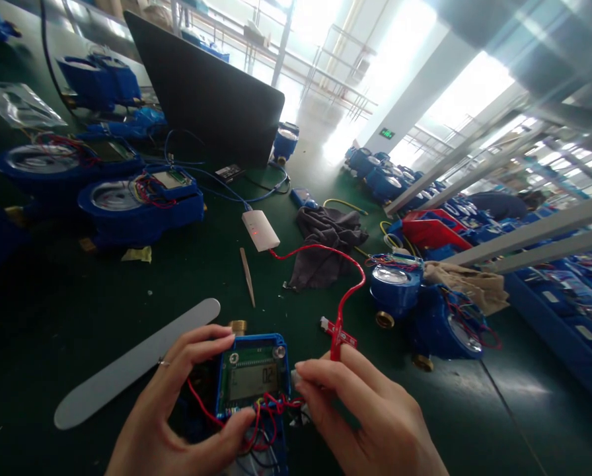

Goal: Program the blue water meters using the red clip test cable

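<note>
Gripping the blue meter module [252,383] from both sides, the person is keeping its small display tilted up toward the head camera, which is probably why it is being held close in at the near edge of the green bench [127,291] rather than set down. The left hand [177,410] is curling around the module's left side: its fingers are arching over the top left corner while the thumb is pressing in at the bottom edge, just beside the tangle of red wires [271,406] spilling from the casing. The right hand [370,423] is closing on the module's right edge with fingers stretched out flat and pointing left, and it is also pinching or resting against the small red connector board [339,336]; I cannot tell which. From that board a red cable [345,264] is looping up and away to the white box [260,230] lying further back, so the board is likely being kept close to the module to link the two.

A long grey strip [137,360] is lying diagonally to the left of the hands. More blue meters [137,205] are sitting at the far left, others [419,297] to the right, with a dark cloth [326,248] between them and an open laptop [207,92] standing behind.
</note>
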Action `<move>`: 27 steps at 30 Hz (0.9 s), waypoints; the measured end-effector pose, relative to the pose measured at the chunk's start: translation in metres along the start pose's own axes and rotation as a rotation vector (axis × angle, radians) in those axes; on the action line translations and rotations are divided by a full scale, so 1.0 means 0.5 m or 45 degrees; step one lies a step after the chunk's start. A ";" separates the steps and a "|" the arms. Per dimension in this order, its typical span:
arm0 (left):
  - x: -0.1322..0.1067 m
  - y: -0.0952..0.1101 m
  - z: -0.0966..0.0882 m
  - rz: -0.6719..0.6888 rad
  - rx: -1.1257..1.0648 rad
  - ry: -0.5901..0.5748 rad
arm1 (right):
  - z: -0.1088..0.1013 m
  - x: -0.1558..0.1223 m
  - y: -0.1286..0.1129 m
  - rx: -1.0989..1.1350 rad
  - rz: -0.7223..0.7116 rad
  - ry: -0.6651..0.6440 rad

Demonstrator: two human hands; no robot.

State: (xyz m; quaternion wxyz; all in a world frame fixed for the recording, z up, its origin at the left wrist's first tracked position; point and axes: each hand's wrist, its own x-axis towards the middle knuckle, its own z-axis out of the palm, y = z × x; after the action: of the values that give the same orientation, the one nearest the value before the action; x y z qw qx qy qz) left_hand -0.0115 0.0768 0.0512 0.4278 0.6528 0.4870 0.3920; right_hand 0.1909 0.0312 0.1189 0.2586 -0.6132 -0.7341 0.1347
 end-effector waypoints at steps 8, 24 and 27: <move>-0.002 -0.005 -0.005 -0.011 0.070 -0.038 | -0.008 0.011 -0.008 -0.081 -0.022 -0.074; 0.004 0.012 -0.002 -0.070 -0.117 -0.009 | -0.011 0.016 -0.006 0.034 0.047 -0.117; 0.004 0.012 -0.001 -0.084 -0.160 -0.009 | -0.012 0.015 -0.006 0.023 0.056 -0.116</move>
State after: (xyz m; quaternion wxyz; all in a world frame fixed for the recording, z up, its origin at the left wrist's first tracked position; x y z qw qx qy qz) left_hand -0.0098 0.0780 0.0574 0.4822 0.6098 0.4811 0.4052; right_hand 0.1909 0.0372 0.1268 0.2275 -0.6200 -0.7303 0.1745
